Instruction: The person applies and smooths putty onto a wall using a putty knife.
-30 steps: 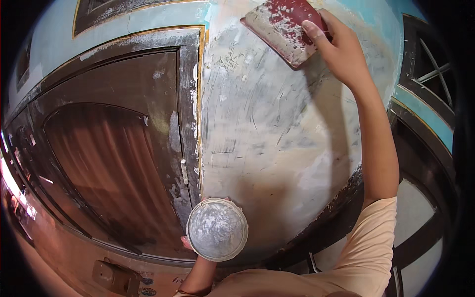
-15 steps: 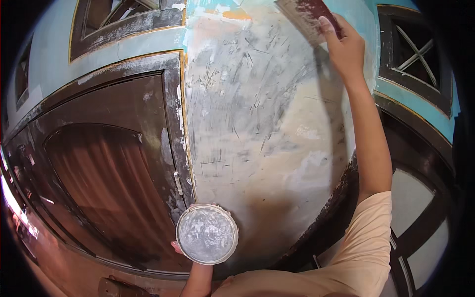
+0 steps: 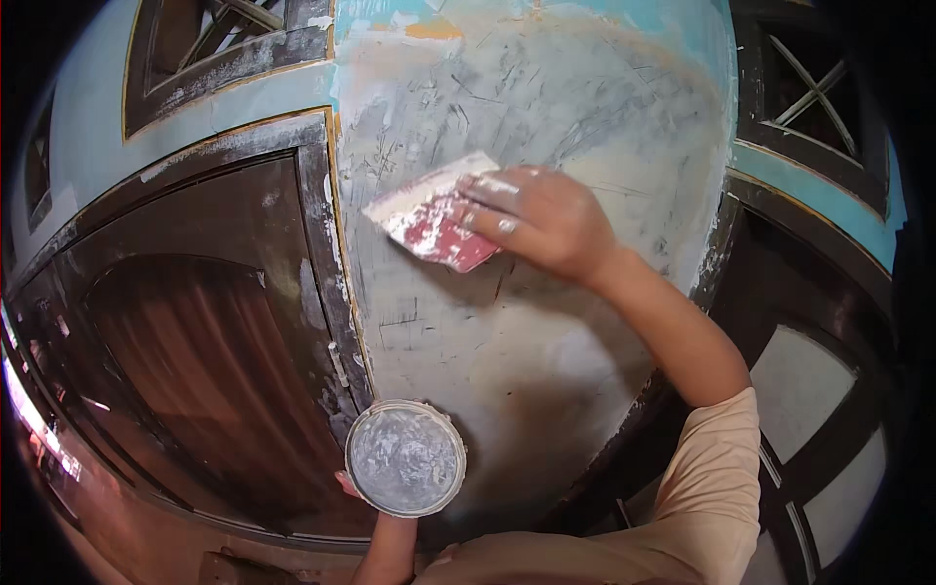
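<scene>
My right hand (image 3: 561, 219) grips a dark red putty spreader (image 3: 444, 234) with a wide, pale, straight edge. White putty is smeared over the spreader's face and on my fingers. It is in front of the patchy grey-and-cream wall (image 3: 556, 127), left of the wall's middle; whether its edge touches the wall I cannot tell. Low down, my left hand (image 3: 347, 483) holds a round, shallow tub or lid (image 3: 406, 458) from underneath, its face coated with greyish-white putty. Most of that hand is hidden behind the round tub; only fingertips and the wrist show.
A brown wooden door (image 3: 195, 341) with a putty-spotted frame borders the wall on the left. Another dark panelled door (image 3: 809, 380) stands on the right. Lattice windows (image 3: 804, 88) sit above both. A dark object (image 3: 244, 568) lies on the reddish floor at lower left.
My right hand has swung down and left from the wall's upper right, and the spreader's putty-smeared face now shows. My left hand and the round tub have barely moved; the view has shifted slightly.
</scene>
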A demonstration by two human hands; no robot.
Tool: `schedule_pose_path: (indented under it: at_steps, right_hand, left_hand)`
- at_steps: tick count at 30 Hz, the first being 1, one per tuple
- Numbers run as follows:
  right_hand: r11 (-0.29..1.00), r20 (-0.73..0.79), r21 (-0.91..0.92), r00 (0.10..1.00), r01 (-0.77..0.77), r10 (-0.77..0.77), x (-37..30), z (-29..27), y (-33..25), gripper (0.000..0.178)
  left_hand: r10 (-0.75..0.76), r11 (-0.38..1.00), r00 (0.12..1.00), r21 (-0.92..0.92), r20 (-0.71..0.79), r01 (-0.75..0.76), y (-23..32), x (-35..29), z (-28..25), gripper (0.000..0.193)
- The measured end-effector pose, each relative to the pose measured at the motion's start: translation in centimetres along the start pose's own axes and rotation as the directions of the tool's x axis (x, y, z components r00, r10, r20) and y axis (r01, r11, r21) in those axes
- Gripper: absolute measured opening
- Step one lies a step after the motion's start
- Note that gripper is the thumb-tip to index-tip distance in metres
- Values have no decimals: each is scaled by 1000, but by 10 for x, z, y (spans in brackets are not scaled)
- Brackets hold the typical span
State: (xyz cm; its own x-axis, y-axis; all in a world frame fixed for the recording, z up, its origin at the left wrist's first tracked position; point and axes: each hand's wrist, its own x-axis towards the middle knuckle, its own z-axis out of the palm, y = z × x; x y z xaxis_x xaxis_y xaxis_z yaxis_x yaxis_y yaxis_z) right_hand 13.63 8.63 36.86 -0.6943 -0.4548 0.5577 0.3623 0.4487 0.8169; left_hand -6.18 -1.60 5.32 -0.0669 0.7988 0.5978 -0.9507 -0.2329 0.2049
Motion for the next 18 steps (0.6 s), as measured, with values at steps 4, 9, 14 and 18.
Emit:
schedule_pose_path:
  at_steps: [4, 9, 14, 18]
  right_hand:
    - [937, -134, -275, 974, -214, 183, -5, -31, 65, 35]
    - [859, -247, -377, 931, -347, 267, -3, -40, 96, 44]
    - [910, -348, -344, 931, -233, 107, 53, -24, 112, 43]
    - [945, -256, -175, 939, -278, 229, 79, -6, 103, 30]
  left_hand:
    - [-4, 999, 1000, -45, 11, 4, -7, 4, 9, 113]
    - [-44, 999, 999, 18, -32, 44, -3, 0, 6, 115]
    - [-12, 999, 995, 38, -96, 16, -10, 2, 0, 121]
    - [-19, 999, 998, 25, -65, 21, -14, 2, 9, 117]
